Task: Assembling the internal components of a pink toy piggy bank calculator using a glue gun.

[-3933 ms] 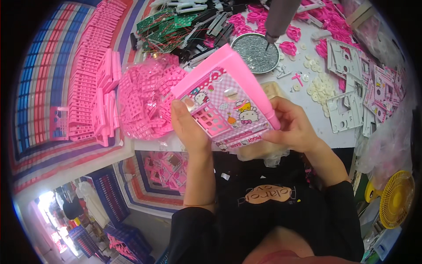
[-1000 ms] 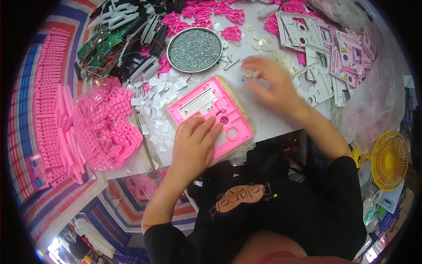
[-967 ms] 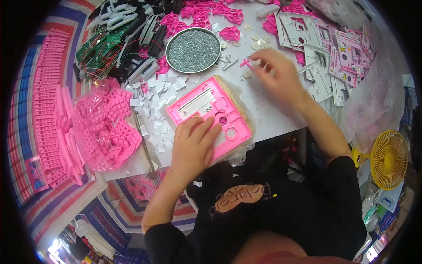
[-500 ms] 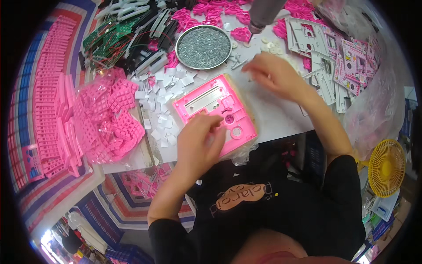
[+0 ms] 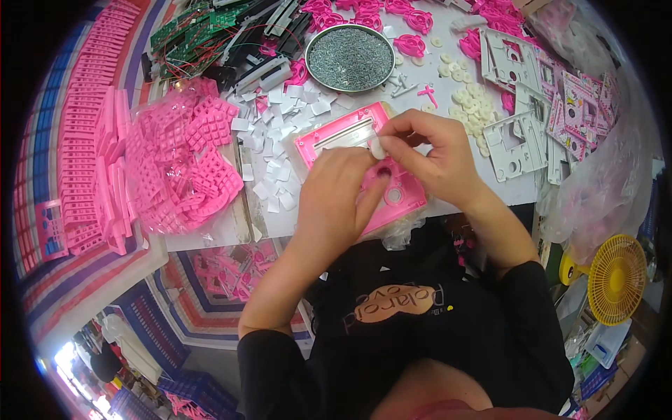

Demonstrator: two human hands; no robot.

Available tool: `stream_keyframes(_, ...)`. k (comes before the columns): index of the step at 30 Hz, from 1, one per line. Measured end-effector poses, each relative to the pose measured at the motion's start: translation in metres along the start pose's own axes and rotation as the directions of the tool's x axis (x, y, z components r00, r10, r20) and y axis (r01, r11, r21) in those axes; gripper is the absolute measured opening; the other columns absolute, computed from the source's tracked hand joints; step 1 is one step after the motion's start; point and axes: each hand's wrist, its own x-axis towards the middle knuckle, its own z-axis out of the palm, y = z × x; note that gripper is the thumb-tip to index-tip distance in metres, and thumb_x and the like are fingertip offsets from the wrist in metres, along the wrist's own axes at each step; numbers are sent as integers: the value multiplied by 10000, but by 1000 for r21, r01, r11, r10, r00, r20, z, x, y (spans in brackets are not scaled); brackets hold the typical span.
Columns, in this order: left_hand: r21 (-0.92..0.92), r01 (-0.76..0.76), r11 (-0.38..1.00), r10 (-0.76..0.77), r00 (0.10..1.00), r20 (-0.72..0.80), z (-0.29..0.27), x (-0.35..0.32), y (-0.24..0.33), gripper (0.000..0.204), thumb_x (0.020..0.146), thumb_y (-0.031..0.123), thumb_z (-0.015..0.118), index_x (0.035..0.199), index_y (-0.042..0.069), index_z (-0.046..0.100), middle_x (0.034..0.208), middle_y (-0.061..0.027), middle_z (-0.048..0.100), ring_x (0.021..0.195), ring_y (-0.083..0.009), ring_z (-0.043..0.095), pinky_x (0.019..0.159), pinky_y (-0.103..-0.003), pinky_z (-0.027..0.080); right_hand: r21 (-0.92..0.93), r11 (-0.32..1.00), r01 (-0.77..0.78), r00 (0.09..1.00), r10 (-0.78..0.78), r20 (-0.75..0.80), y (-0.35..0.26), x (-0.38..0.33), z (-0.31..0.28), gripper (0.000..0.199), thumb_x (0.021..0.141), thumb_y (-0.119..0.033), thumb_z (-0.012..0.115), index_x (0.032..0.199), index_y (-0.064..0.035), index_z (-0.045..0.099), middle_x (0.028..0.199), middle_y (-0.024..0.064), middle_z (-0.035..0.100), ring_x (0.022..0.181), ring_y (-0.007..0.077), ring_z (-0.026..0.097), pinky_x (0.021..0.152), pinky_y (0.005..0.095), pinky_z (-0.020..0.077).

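On the table in front of me lies a pink plastic casing with a slotted pale strip and round holes. It rests on a pad wrapped in clear plastic. My right hand pinches a small white disc between thumb and fingers, just over the casing. My left hand lies across the casing's left part, thumb apart from the fingers. Its fingertips come close to the disc and are partly hidden. Beyond the casing stands a round dish full of small metal screws.
White discs and printed plates lie to the right. White paper squares and a bag of pink keypads are at left. Green circuit boards and pink parts fill the back. A yellow fan stands at right.
My right hand has come from the small parts beyond the casing back over it, now with a white disc. The screwdriver-like tool overhead has left the view. The view has shifted slightly.
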Motion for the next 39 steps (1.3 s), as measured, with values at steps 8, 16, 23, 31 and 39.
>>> stream_keyframes(8, 232, -152, 961, 107, 974, 198, 3, -25, -19, 331, 815, 198, 742, 1122, 102, 661, 1269, -73, 626, 1308, -291, 523, 1114, -509, 338, -583, 687, 433, 899, -280, 338, 18, -7, -1, 180, 717, -62, 760, 868, -39, 664, 1050, 80, 621, 1033, 319, 569, 784, 399, 539)
stream_keyframes(16, 206, -143, 968, 106, 978, 178, 3, -28, -22, 330, 811, 187, 739, 1116, 91, 656, 1261, -82, 624, 1306, -293, 522, 1111, -510, 342, -723, 596, 351, 936, -196, 293, 17, -10, 18, 169, 723, -130, 717, 855, -32, 679, 997, 90, 601, 1010, 300, 540, 791, 399, 483)
stream_keyframes(23, 94, -182, 979, 145, 938, 314, -24, 0, -23, 312, 817, 192, 745, 1100, 75, 684, 1174, -109, 666, 1196, -305, 592, 1010, -474, 434, -697, 654, 294, 943, -81, 322, 24, -6, 10, 217, 709, -150, 741, 879, -41, 662, 1020, 79, 593, 1030, 302, 522, 765, 420, 447)
stream_keyframes(31, 194, 32, 980, -21, 998, -61, -15, 118, -73, 193, 883, 213, 682, 1005, 72, 731, 959, -137, 723, 840, -323, 698, 761, -430, 540, -731, 658, 183, 981, -79, 175, 21, -15, 21, 209, 712, -107, 742, 884, -57, 634, 1021, 93, 583, 999, 329, 523, 795, 440, 436)
stream_keyframes(39, 585, -52, 809, -43, 988, 148, 25, 172, -115, 181, 864, 250, 694, 939, 95, 749, 948, -117, 731, 917, -322, 705, 797, -482, 533, -615, 783, 90, 991, -130, -19, 31, -30, 29, 205, 713, -31, 730, 866, -61, 597, 1016, 104, 570, 928, 335, 493, 810, 436, 422)
